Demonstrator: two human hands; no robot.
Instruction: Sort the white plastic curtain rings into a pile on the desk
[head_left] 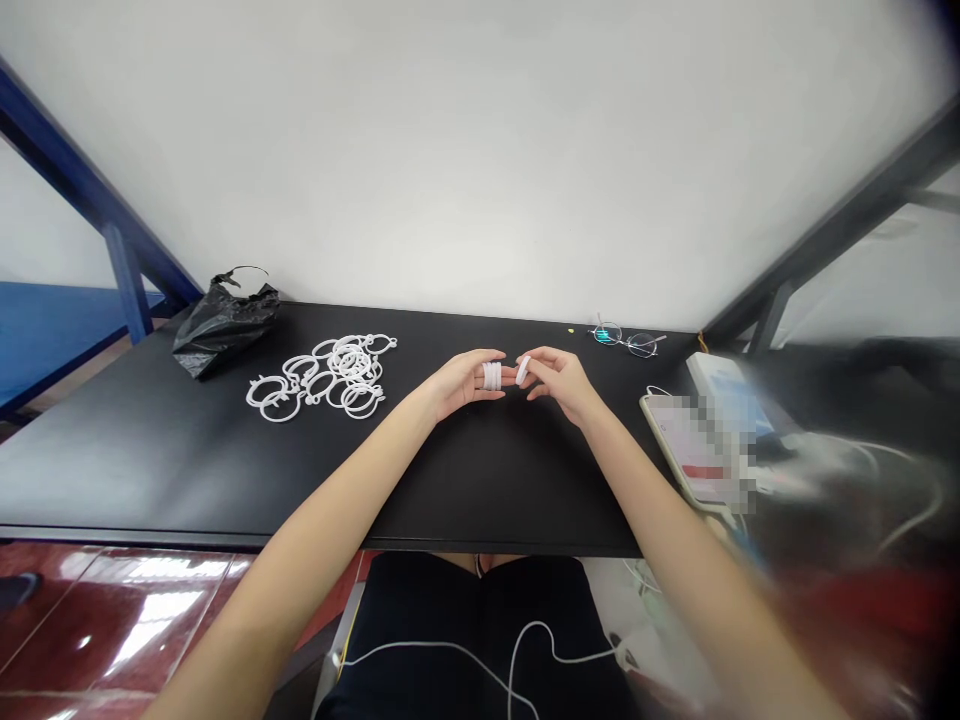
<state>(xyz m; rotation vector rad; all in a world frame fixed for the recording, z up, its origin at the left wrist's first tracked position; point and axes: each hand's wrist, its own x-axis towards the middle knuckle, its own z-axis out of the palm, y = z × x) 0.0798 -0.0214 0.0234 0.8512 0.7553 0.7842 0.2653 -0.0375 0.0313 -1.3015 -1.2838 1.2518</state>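
My left hand [463, 385] is raised above the black table [465, 480], with several white plastic rings [492, 376] stacked around its fingers. My right hand [559, 383] pinches a single white plastic ring [523, 370] between its fingertips, close to the stack. The two hands almost meet at the fingertips. To the left lies a tangled pile of white plastic curtain rings [328, 376], which neither hand touches.
A black plastic bag [225, 325] sits at the table's far left corner. Eyeglasses [627, 340] lie near the back edge. At the right are a phone [694, 450] with a pixelated screen and white cables. Blue metal frame beams [90, 190] rise at the left.
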